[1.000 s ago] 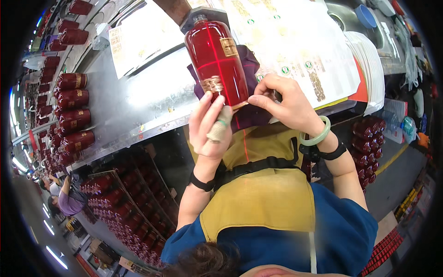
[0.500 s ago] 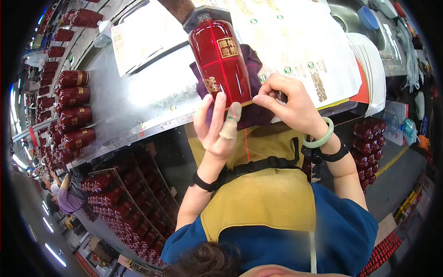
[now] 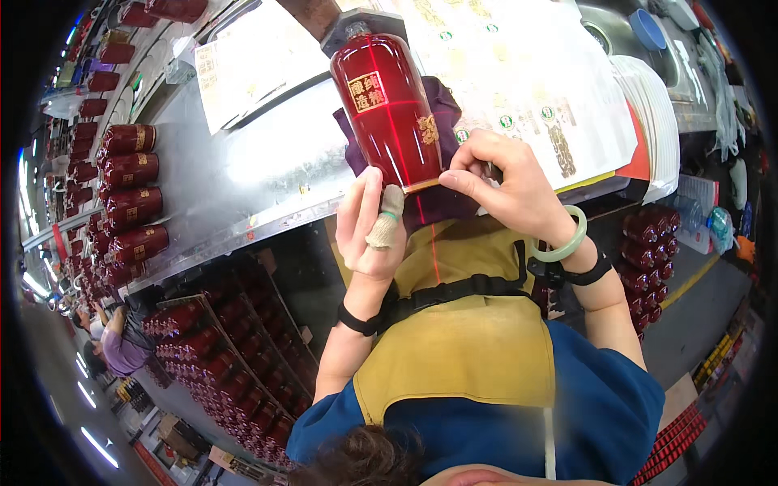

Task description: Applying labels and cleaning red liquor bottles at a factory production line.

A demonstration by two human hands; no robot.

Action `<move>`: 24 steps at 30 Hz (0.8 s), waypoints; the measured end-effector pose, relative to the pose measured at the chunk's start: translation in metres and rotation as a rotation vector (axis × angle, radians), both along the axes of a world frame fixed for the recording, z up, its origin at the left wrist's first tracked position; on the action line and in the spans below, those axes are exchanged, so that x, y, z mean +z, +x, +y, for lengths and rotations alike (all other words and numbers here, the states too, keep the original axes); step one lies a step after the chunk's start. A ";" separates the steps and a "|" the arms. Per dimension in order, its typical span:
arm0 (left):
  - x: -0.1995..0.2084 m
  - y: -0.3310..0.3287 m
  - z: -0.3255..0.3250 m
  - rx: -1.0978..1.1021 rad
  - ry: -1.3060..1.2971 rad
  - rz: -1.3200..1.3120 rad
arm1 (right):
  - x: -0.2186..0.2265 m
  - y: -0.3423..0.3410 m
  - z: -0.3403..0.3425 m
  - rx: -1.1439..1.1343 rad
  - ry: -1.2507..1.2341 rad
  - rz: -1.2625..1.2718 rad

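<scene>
A dark red glass bottle [image 3: 387, 121] lies on a folded purple cloth [image 3: 447, 101], its neck pointing away from me. It bears a square gold label on the left and a smaller gold decal near its right edge. Red light lines cross over it. My left hand [image 3: 373, 227], with a cover on one finger or the thumb, holds the bottle's base at the lower left corner. At the opposite corner of the base, the thumb and bent forefinger of my right hand [image 3: 502, 174] grip it. The bottle's underside is hidden.
Printed decal sheets [image 3: 527, 89] cover the table to the right, beside stacked white sheets [image 3: 648, 121]. More papers [image 3: 251, 65] lie to the left. Red bottles [image 3: 131, 202] line the table's left end. Racks of bottles [image 3: 219, 364] stand below. A sink [image 3: 600, 36] is at far right.
The bottle has turned about its length: its square gold label has shifted left and a gold decal now shows at right. My left hand has moved slightly left; the right has barely moved.
</scene>
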State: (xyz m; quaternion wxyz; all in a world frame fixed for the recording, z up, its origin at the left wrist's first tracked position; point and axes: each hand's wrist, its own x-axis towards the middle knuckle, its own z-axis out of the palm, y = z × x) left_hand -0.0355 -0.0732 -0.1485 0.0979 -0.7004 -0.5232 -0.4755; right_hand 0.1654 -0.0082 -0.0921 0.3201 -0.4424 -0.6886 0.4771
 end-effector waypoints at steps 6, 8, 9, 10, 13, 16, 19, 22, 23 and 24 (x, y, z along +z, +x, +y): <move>0.004 0.007 -0.001 -0.021 -0.009 -0.026 | 0.002 0.000 -0.001 0.004 0.010 -0.003; 0.004 0.012 0.000 0.000 0.016 -0.056 | 0.004 -0.001 -0.001 -0.001 -0.009 -0.009; 0.005 0.011 0.002 0.001 0.016 -0.056 | 0.005 -0.001 -0.001 -0.007 -0.027 -0.015; 0.006 0.011 0.003 -0.029 0.033 0.001 | 0.004 -0.001 -0.001 -0.008 -0.027 -0.015; 0.015 0.012 0.007 -0.087 -0.049 0.054 | -0.001 -0.001 -0.001 -0.018 -0.026 -0.017; 0.015 0.013 0.009 -0.043 -0.048 -0.106 | -0.001 -0.003 -0.002 -0.028 -0.031 -0.040; 0.006 0.007 0.003 0.004 -0.085 -0.159 | -0.001 -0.008 -0.003 -0.008 0.016 -0.002; 0.005 0.006 0.002 0.016 -0.076 -0.120 | -0.003 -0.010 -0.003 -0.005 0.072 -0.015; 0.005 0.006 0.001 0.020 -0.074 -0.118 | -0.003 -0.009 -0.003 -0.002 0.074 -0.013; 0.004 0.006 0.001 0.017 -0.061 -0.079 | -0.004 -0.009 -0.002 -0.002 0.081 -0.027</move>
